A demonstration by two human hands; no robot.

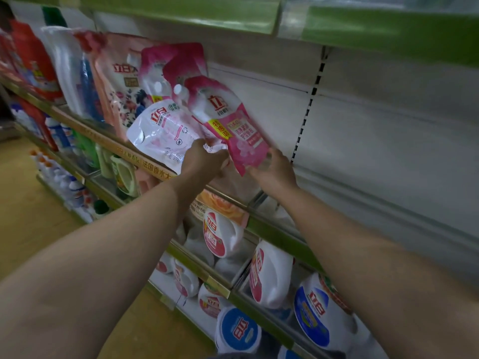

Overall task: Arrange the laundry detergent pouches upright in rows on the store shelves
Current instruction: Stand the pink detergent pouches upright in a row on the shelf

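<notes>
A pink detergent pouch (233, 125) with a white spout cap leans to the left over the shelf. My right hand (274, 172) holds its bottom right corner. My left hand (202, 159) grips the bottom edges where that pouch meets a white and pink pouch (163, 130), which also tilts. Behind them two more pink pouches (168, 66) stand upright, and a larger floral pouch (119, 84) stands further left. All are on the shelf with the gold front strip (108, 146).
To the right the same shelf (363, 151) shows only its white back panel, with a slotted upright (308, 104). Green-edged shelf (337, 29) hangs overhead. Lower shelves hold white detergent jugs (269, 275) and a blue-labelled jug (316, 312). Aisle floor lies at left.
</notes>
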